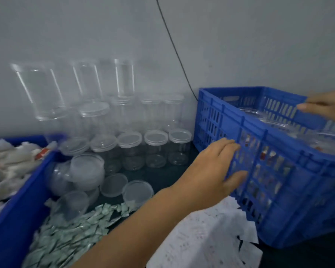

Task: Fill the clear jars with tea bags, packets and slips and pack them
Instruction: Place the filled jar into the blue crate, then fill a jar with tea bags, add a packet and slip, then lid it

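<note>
**A:** Where are the hands?

**B:** Both are on the blue crate (pixel 290 190), a hard plastic box with slotted lattice walls. The left hand (pixel 211 171) lies flat against the crate's near side wall. Its fingers are straight and held together on the slats, and the thumb is spread apart lower down. The right hand (pixel 325 105) is at the crate's far rim, with the thumb along the inner face and the fingers folded over the edge, gripping it.

**A:** What's in the crate?

**B:** Filled jars (pixel 278 125), round and see-through with their lids on. Red and white bits show through the crate's slots, though blur hides the detail.

**A:** And the empty ones?

**B:** The clear jars (pixel 157 149) stand in stacked rows left of the crate, against the pale wall (pixel 66 26). They are smooth cylinders with frosted snap caps. A few loose lids (pixel 137 191), flat translucent discs, lie on the dark table (pixel 162 176) nearer than those rows, still left of the crate.

**A:** Where is the filling?

**B:** The paper slips (pixel 205 238), thin white printed sheets, are heaped at the crate's near left corner, under the left forearm. Further left of the crate is a drift of packets (pixel 70 235), small, crinkled and silvery green. Furthest from the crate, a solid-walled blue bin (pixel 17 200) holds soft white tea bags (pixel 10 167).

**A:** Anything else?

**B:** A thin black cable (pixel 174 47) runs down the wall and goes behind the crate's far left corner.
</note>
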### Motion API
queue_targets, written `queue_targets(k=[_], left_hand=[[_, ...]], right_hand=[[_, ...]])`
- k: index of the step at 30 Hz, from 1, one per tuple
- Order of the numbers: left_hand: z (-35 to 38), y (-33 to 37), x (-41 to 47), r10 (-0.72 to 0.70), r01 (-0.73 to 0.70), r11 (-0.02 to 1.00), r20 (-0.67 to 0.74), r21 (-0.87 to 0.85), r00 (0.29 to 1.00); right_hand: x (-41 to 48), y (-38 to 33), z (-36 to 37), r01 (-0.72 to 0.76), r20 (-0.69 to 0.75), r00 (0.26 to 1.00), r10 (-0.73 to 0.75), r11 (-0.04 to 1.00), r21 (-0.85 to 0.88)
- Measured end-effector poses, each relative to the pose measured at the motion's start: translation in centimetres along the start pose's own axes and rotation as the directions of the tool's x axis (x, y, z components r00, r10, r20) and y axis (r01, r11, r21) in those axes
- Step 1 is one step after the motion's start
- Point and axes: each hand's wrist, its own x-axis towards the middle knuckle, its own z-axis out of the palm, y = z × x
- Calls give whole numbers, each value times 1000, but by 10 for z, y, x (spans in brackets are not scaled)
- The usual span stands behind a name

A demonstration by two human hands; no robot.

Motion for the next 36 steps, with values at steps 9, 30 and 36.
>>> queue_targets(k=[9, 30, 36], left_hand=[[-47, -82, -61, -570, 411, 802, -347, -434, 745], [-150, -201, -83, -835, 544, 499, -206, -675, 510], [-135, -147, -75, -764, 404, 593, -329, -696, 556]], right_hand=[[-18, -206, 14, 464, 16, 885, -466, 883, 69], [96, -434, 181, 294, 11, 902, -432, 630, 719], [45, -391, 156, 398, -194, 905, -378, 596, 698]])
